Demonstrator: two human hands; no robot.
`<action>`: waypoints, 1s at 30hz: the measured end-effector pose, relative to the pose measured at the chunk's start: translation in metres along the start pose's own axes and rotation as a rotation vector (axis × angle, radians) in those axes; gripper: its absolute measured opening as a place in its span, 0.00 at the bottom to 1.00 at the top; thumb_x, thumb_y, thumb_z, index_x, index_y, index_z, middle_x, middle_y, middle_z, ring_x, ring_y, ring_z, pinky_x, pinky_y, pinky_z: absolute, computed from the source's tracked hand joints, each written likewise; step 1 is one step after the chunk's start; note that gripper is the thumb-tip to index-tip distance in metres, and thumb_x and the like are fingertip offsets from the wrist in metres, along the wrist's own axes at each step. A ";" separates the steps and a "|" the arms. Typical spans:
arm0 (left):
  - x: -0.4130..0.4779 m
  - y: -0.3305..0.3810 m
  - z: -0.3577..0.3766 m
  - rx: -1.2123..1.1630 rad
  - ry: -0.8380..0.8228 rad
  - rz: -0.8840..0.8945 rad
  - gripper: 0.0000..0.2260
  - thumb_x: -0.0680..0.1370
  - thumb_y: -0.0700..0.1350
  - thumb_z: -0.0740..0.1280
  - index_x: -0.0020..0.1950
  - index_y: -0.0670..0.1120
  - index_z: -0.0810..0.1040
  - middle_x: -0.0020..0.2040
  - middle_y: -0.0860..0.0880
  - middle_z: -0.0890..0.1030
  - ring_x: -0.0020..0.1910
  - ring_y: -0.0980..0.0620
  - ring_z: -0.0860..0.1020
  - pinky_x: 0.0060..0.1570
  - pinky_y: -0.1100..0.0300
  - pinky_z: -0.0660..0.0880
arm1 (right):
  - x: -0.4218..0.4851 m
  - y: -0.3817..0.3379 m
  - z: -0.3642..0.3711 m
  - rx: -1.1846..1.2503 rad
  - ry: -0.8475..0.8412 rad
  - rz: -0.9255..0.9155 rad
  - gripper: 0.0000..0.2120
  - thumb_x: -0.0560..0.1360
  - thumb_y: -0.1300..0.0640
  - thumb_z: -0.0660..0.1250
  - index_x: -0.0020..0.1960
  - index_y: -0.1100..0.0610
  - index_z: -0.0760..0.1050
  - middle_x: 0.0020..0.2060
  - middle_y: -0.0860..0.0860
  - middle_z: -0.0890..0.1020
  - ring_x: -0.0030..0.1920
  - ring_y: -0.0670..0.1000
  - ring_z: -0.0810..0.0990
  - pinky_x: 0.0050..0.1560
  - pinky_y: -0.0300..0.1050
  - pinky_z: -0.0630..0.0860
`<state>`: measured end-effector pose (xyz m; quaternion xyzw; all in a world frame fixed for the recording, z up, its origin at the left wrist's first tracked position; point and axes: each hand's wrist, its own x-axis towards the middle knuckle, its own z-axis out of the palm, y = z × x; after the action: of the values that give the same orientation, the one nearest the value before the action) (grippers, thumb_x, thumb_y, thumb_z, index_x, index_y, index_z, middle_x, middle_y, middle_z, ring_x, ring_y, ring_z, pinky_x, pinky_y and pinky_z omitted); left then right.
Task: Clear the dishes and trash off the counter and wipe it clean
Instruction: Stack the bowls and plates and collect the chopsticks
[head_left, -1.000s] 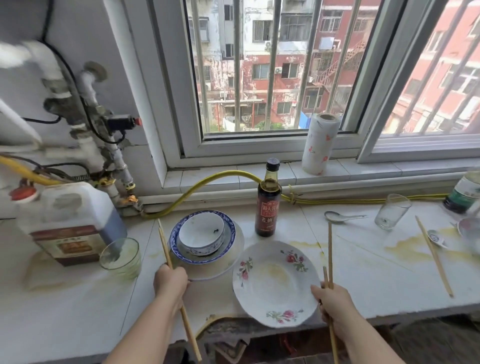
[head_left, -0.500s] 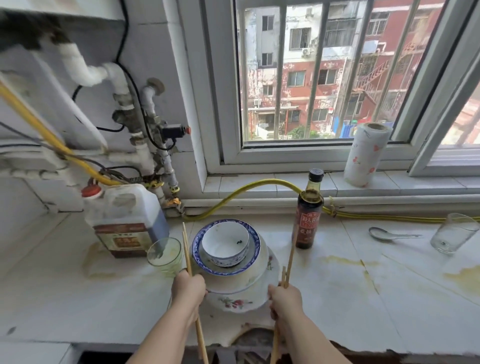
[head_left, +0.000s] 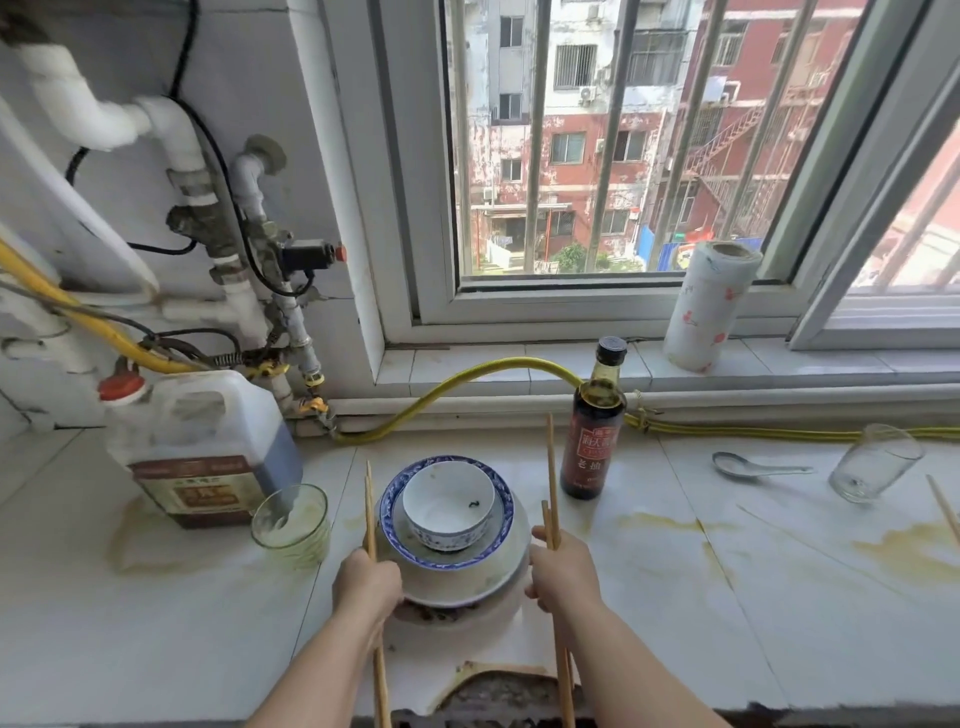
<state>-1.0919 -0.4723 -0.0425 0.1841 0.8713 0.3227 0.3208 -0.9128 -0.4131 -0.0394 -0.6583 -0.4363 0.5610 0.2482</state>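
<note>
The gathering step is in hand. The left hand and right hand bracket the stack of dishes, which sits between them on the counter with a bowl on top. Each hand is curled: the left round the left-hand chopsticks, the right round the right-hand chopsticks, both close against the stack's rim (whether fingers reach under it cannot be told). The next move probably calls for a level two-handed lift, since the bowl looks loose.

A second ago the floral plate lay alone beside the right hand; now it sits beneath the stack. A spoon and tipped glass wait well beyond the right hand.
</note>
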 end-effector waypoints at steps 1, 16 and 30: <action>0.001 0.001 -0.001 0.013 -0.014 0.002 0.13 0.72 0.33 0.57 0.55 0.36 0.73 0.45 0.35 0.80 0.45 0.37 0.79 0.47 0.45 0.78 | 0.000 -0.001 0.001 -0.016 -0.007 -0.011 0.08 0.74 0.56 0.63 0.53 0.51 0.73 0.31 0.51 0.77 0.24 0.50 0.73 0.26 0.39 0.65; -0.012 0.005 -0.017 0.505 -0.060 0.118 0.25 0.78 0.37 0.55 0.74 0.44 0.53 0.63 0.40 0.75 0.57 0.42 0.76 0.48 0.54 0.70 | -0.017 -0.006 0.005 -0.189 -0.046 -0.033 0.12 0.73 0.66 0.54 0.42 0.51 0.69 0.34 0.52 0.77 0.31 0.53 0.79 0.26 0.39 0.67; -0.053 0.039 -0.029 -0.465 -0.139 0.216 0.09 0.82 0.45 0.57 0.50 0.45 0.75 0.35 0.44 0.81 0.30 0.50 0.77 0.28 0.59 0.71 | -0.043 -0.057 -0.005 -0.049 -0.166 -0.197 0.06 0.76 0.58 0.64 0.43 0.58 0.76 0.29 0.52 0.75 0.22 0.47 0.66 0.22 0.38 0.63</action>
<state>-1.0687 -0.4853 0.0240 0.2190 0.7249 0.5331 0.3774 -0.9247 -0.4203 0.0309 -0.5695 -0.5315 0.5754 0.2492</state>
